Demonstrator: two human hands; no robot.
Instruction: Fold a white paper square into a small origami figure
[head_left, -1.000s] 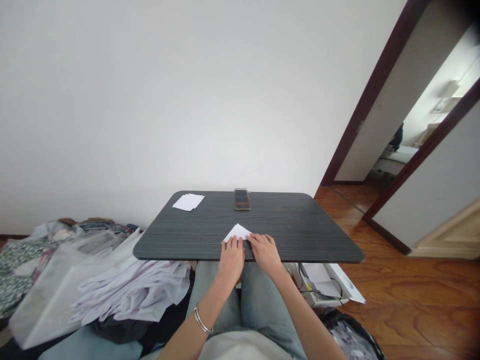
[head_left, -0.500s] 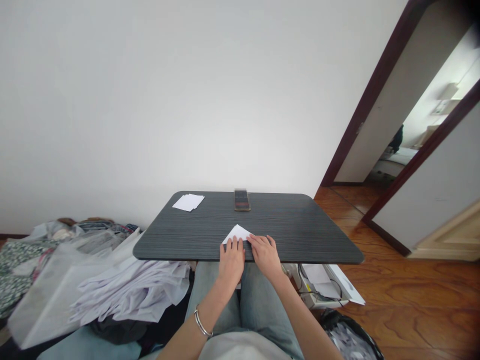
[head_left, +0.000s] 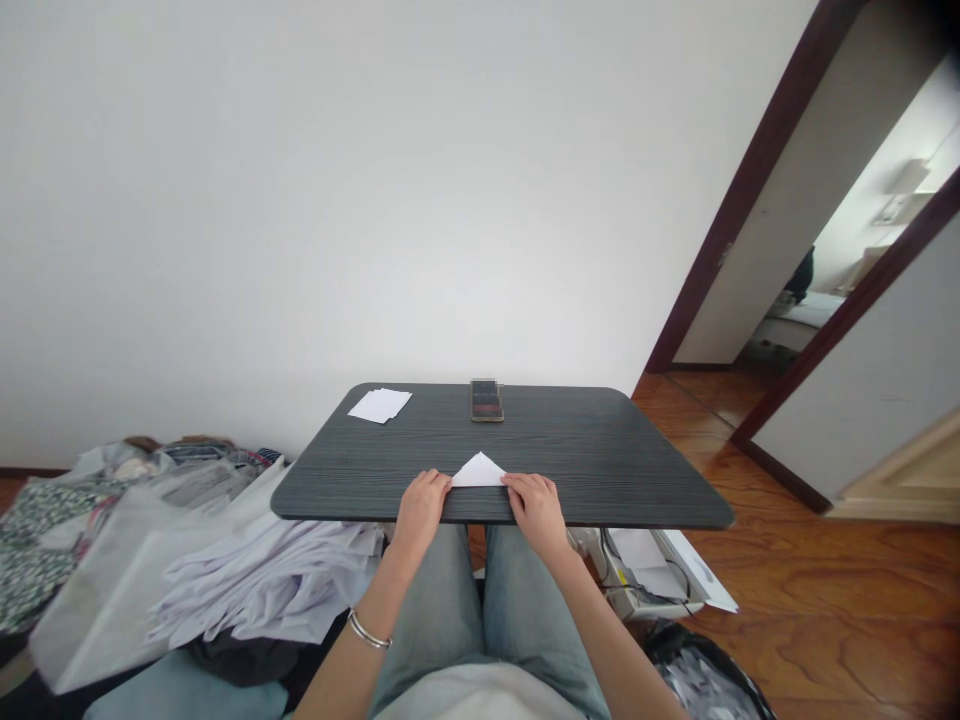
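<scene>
So I'm working on a folded white paper [head_left: 480,471] that's lying as a triangle near the front edge of the dark wood-grain tabletop [head_left: 615,455], its peak pointing away from me. My left hand [head_left: 421,508] is touching the left corner with its fingertips, and my right hand [head_left: 537,508] is doing the same on the right corner, so both tips are getting covered up. Honestly can't tell if I'm pinching those corners or just pressing them down; my thumbs are barely showing.

Further back, a few loose white sheets [head_left: 379,405] are overlapping at the far left, hiding most of each other, and a smartphone [head_left: 487,401] is lying near the back edge, what's on its screen too small to read. A silver bangle [head_left: 369,633] is circling my left wrist.

Below, my jeans [head_left: 442,590] are disappearing under the tabletop, which is also hiding part of a white box [head_left: 645,590] with cables. A black plastic bag [head_left: 705,675] is getting cut off at the bottom, contents hard to make out. On my left, crumpled white fabric [head_left: 277,575] is sitting in a pile.
</scene>
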